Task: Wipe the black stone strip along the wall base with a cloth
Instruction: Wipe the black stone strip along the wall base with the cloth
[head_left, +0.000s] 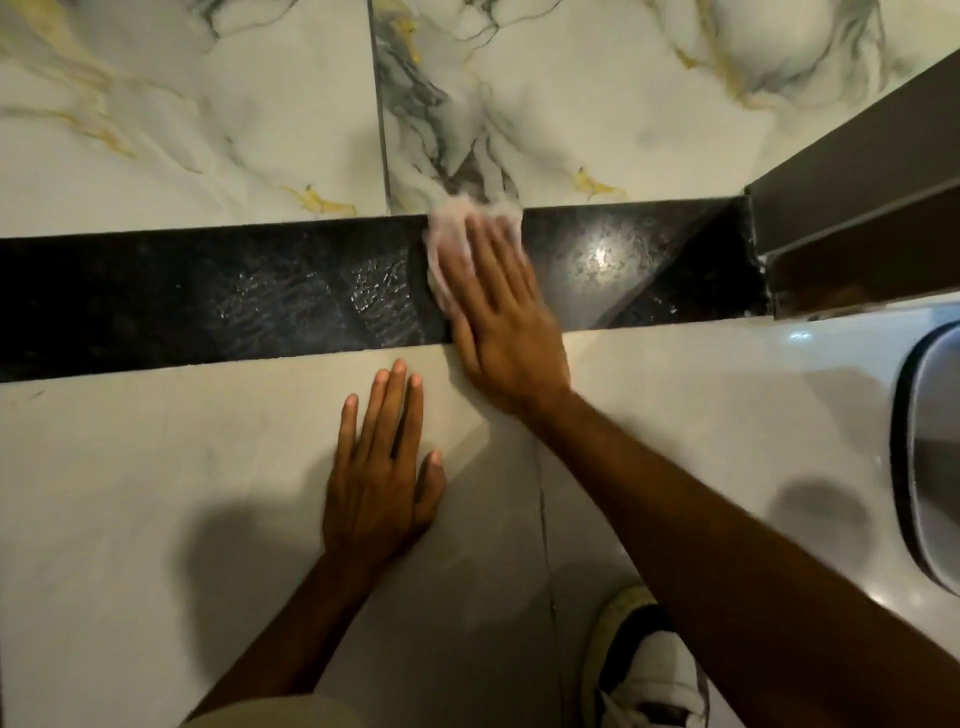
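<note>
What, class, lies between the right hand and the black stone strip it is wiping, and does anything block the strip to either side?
Only the cloth lies under the right hand on the black stone strip. Leftward nothing visible blocks it; rightward it ends at a dark frame.

home interior: marble-look wall tiles (182, 114), glossy floor tiles (130, 493), black stone strip (208, 296).

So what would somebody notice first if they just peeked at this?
Probably the shiny black stone strip running across the middle, below the marbled wall tiles. On it, the right hand presses a blurry pale cloth. The left hand lies flat on the pale floor just below.
</note>
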